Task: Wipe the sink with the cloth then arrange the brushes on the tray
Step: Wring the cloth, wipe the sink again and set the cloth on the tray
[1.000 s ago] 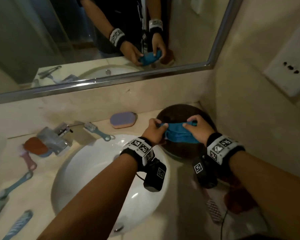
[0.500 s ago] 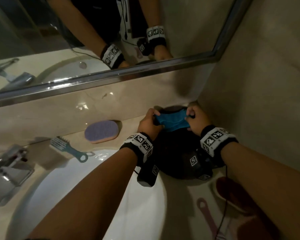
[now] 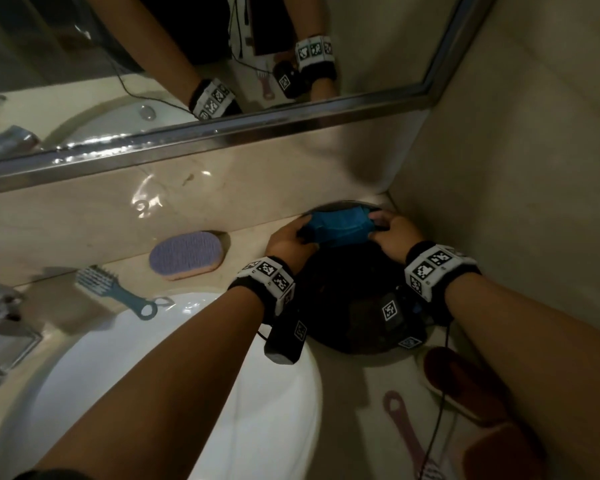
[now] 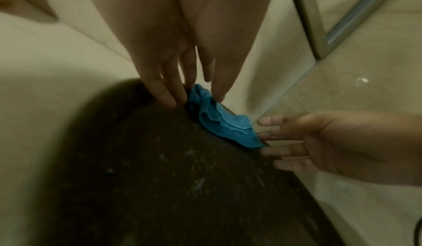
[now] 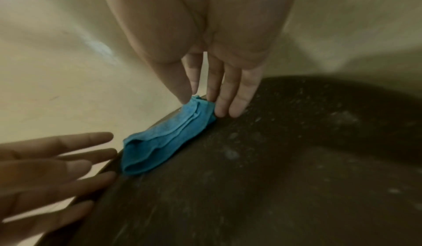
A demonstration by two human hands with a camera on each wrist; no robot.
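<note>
The folded blue cloth (image 3: 340, 227) lies on the far rim of the dark round tray (image 3: 354, 299), right of frame centre. The left hand (image 3: 290, 241) and right hand (image 3: 394, 237) flank it, fingers straight, fingertips touching its ends. The white sink (image 3: 194, 393) sits at lower left.

A folded blue microfibre cloth (image 3: 340, 226) lies bunched in soft layers on the far rim of a round dark tray (image 3: 347, 306), right of centre in the head view, in the corner where the walls meet. The white oval sink (image 3: 257, 410) fills the lower left of that frame, its basin bare. A grey-blue brush with pale bristles and a ring handle (image 3: 118, 289) lies flat on the counter at left, above the sink. A pink ring-handled brush (image 3: 406, 434) lies flat at lower right, below the tray.
</note>
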